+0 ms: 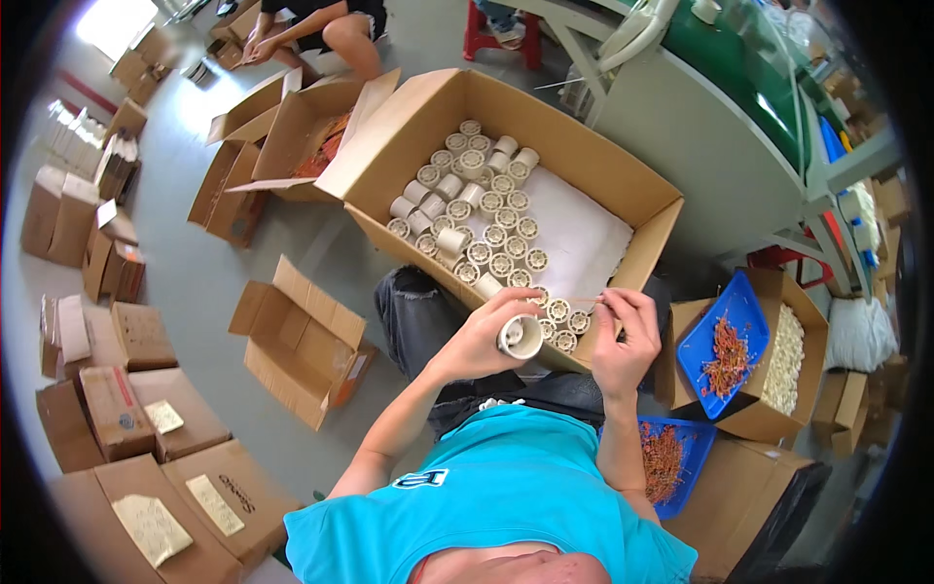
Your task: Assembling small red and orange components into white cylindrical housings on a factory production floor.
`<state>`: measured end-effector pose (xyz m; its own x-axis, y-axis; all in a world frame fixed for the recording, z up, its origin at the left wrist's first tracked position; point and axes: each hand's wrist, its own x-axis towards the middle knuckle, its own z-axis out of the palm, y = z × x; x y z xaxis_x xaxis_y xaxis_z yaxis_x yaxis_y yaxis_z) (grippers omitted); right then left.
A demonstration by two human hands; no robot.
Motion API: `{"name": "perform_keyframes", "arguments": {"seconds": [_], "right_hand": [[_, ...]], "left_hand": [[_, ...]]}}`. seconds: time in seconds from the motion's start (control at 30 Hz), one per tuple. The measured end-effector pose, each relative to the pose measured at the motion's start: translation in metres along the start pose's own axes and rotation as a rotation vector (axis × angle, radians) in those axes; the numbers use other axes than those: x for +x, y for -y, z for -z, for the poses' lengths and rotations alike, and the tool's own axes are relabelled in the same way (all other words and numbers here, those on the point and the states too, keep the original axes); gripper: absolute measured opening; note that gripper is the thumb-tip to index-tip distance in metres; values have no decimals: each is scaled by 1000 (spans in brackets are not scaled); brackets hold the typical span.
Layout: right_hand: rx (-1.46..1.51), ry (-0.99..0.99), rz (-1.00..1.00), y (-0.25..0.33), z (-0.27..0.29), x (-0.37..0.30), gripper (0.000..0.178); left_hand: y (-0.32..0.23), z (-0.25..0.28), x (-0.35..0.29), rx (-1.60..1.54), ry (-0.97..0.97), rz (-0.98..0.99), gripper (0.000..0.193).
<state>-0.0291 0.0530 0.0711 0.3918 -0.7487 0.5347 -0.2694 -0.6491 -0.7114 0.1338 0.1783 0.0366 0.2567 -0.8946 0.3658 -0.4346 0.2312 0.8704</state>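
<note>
My left hand (484,339) is closed around a white plastic cylinder (526,337), its open end turned toward me and a small pale part showing inside. My right hand (626,341) pinches a thin reddish wire (581,299) that stretches toward the left fingertips. Both hands are over the near edge of a large cardboard box (652,229). Inside it stand many white cylinders (494,236), some with slotted ends up and others on their sides, over a white sheet (574,209). Whether the left fingertips also grip the wire is unclear.
At my right, a blue tray (693,355) of reddish wire pieces rests on a box of small white parts (784,360). Another blue tray (696,457) lies nearer. An opened carton (302,341) sits on the floor leftward. A person (326,29) squats beyond, near a green-topped bench (725,78).
</note>
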Motion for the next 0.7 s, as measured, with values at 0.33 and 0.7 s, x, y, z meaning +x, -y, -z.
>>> {"name": "perform_keyframes", "arguments": {"seconds": [0.33, 0.7], "right_hand": [[79, -23, 207, -5, 20, 8, 28], [70, 80, 162, -27, 18, 14, 34]], "left_hand": [[28, -47, 30, 177, -208, 133, 54], [34, -56, 50, 166, -207, 183, 55]]}}
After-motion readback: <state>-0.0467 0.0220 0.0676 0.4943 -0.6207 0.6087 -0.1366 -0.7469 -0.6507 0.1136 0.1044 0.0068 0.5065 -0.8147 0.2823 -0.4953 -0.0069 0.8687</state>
